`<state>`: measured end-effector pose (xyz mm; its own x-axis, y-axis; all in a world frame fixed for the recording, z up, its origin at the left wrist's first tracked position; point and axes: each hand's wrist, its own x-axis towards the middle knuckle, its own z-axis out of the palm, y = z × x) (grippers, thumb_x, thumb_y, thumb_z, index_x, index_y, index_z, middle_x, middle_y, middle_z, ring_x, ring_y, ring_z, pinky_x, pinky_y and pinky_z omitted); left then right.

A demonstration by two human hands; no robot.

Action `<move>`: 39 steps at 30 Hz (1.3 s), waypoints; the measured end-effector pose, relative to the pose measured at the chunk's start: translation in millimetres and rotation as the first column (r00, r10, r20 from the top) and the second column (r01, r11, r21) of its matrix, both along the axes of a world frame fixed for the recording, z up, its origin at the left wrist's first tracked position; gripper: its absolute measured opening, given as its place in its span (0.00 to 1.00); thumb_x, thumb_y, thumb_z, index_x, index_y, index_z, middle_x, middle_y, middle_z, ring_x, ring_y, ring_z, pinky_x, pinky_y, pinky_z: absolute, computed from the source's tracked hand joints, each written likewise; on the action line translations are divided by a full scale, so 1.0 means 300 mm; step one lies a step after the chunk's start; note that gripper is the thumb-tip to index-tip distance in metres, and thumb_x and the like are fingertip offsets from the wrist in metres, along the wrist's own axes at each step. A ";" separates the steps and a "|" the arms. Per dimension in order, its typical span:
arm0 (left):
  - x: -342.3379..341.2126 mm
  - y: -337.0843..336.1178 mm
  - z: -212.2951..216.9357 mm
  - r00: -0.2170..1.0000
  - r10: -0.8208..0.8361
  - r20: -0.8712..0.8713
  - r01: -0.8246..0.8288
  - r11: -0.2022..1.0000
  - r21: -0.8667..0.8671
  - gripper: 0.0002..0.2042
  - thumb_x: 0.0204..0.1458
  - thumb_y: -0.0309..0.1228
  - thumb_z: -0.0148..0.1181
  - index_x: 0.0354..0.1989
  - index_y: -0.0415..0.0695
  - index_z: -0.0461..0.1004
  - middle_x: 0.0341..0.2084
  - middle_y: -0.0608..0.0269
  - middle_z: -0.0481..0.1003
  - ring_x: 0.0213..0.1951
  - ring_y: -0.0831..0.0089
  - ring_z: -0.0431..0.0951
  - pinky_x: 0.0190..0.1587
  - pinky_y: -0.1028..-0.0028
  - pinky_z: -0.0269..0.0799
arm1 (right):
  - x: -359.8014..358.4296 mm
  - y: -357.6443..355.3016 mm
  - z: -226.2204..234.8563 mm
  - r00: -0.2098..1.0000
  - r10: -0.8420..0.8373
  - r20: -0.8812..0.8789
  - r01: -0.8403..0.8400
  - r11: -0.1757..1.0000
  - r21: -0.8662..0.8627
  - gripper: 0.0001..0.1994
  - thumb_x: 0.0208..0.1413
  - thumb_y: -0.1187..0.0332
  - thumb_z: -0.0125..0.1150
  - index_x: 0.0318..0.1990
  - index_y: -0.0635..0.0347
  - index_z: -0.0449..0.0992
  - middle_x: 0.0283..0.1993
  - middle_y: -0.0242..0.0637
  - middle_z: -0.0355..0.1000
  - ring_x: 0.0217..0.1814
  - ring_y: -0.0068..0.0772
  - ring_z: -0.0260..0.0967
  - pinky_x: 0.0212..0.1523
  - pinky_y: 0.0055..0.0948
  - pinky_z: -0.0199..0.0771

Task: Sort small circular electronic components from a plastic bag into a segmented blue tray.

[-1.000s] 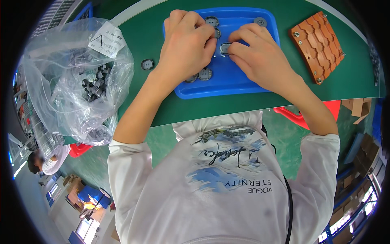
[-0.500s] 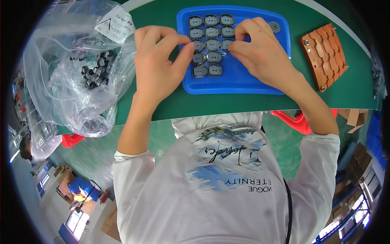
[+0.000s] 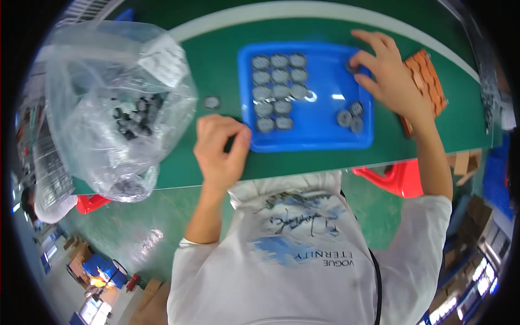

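Note:
In the blue tray [image 3: 319, 142], grey rounded plastic parts [image 3: 280, 76] stand in rows at the left side. Three round grey parts [image 3: 344, 118] lie grouped at its lower right. My right hand [image 3: 391, 81] is over the upper right corner, thumb and forefinger apart. Its forefinger is at a round grey part [image 3: 351, 66]; blur hides whether the thumb touches it. My left hand [image 3: 219, 151] is closed, with thumb and forefinger together by the tray's left rim. Whatever they may hold is hidden. Above this hand, a single grey part [image 3: 212, 102] lies on the table.
A clear plastic bag [image 3: 122, 162] with many small dark parts [image 3: 135, 116] stands at the left of the green table [image 3: 303, 167]. An orange-brown fixture plate [image 3: 428, 81] lies right of the tray, partly behind my right wrist. Red stools [image 3: 403, 179] show below the table edge.
My right hand has moved from the rows to the tray's upper right corner. My left hand has drawn back from the rows to the left rim. The whole view has shifted.

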<state>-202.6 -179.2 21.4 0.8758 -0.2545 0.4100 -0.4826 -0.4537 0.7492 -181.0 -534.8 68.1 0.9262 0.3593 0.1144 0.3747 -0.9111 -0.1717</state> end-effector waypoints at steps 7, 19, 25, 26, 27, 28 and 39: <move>-0.010 0.008 -0.016 0.999 0.008 -0.043 -0.011 0.998 -0.062 0.03 0.46 0.23 0.67 0.27 0.43 0.79 0.29 0.60 0.77 0.37 0.59 0.75 0.43 0.63 0.72 | 0.011 0.009 -0.033 0.998 -0.025 -0.056 0.031 0.993 0.117 0.12 0.44 0.77 0.66 0.35 0.61 0.69 0.70 0.50 0.59 0.74 0.60 0.51 0.70 0.50 0.56; -0.032 -0.006 -0.033 0.997 0.017 -0.070 -0.026 0.990 -0.136 0.04 0.49 0.24 0.68 0.31 0.40 0.79 0.31 0.61 0.78 0.40 0.62 0.75 0.46 0.65 0.72 | 0.002 0.039 -0.006 1.000 0.005 -0.015 -0.003 0.991 0.135 0.11 0.45 0.81 0.65 0.34 0.64 0.67 0.69 0.52 0.60 0.75 0.60 0.50 0.71 0.49 0.56; -0.018 -0.005 -0.033 0.997 -0.004 -0.077 -0.006 0.991 -0.131 0.04 0.49 0.24 0.68 0.31 0.41 0.79 0.32 0.61 0.77 0.40 0.61 0.74 0.46 0.65 0.71 | 0.017 -0.001 -0.054 0.999 0.027 -0.044 -0.019 0.985 0.169 0.13 0.46 0.80 0.65 0.37 0.63 0.67 0.67 0.52 0.63 0.73 0.59 0.54 0.70 0.49 0.58; -0.022 -0.004 -0.035 0.998 -0.005 -0.068 -0.004 0.991 -0.132 0.04 0.49 0.24 0.68 0.31 0.41 0.79 0.31 0.61 0.77 0.40 0.61 0.74 0.46 0.65 0.71 | 0.017 -0.005 -0.061 0.997 0.062 -0.053 -0.051 0.982 0.182 0.13 0.48 0.80 0.65 0.39 0.65 0.69 0.66 0.53 0.64 0.72 0.58 0.56 0.68 0.48 0.61; -0.021 -0.003 -0.036 0.998 -0.006 -0.056 -0.001 0.991 -0.135 0.04 0.49 0.24 0.68 0.31 0.41 0.79 0.31 0.61 0.77 0.40 0.61 0.74 0.46 0.65 0.71 | 0.019 -0.008 -0.072 0.996 0.068 -0.062 -0.056 0.982 0.183 0.13 0.48 0.80 0.65 0.39 0.65 0.69 0.66 0.53 0.64 0.72 0.58 0.56 0.68 0.48 0.61; -0.020 -0.002 -0.037 0.998 0.000 -0.065 -0.009 0.991 -0.134 0.04 0.49 0.24 0.68 0.31 0.41 0.79 0.31 0.61 0.77 0.40 0.61 0.74 0.46 0.65 0.71 | 0.020 -0.012 -0.083 0.997 0.075 -0.019 -0.071 0.983 0.172 0.13 0.49 0.80 0.64 0.42 0.66 0.69 0.65 0.53 0.66 0.71 0.58 0.59 0.67 0.47 0.63; -0.009 0.002 -0.040 0.998 -0.011 -0.060 0.002 0.989 -0.148 0.04 0.48 0.23 0.68 0.31 0.41 0.79 0.31 0.62 0.76 0.38 0.62 0.73 0.45 0.65 0.71 | 0.037 0.001 -0.071 0.995 -0.065 -0.079 0.087 0.945 0.315 0.10 0.67 0.74 0.47 0.50 0.67 0.72 0.67 0.51 0.65 0.71 0.55 0.60 0.68 0.43 0.63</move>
<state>-205.3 -178.7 9.3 0.8986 -0.2012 0.3900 -0.4372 -0.3331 0.8354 -170.0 -534.4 46.7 0.9587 0.2430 0.1480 0.2845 -0.8302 -0.4794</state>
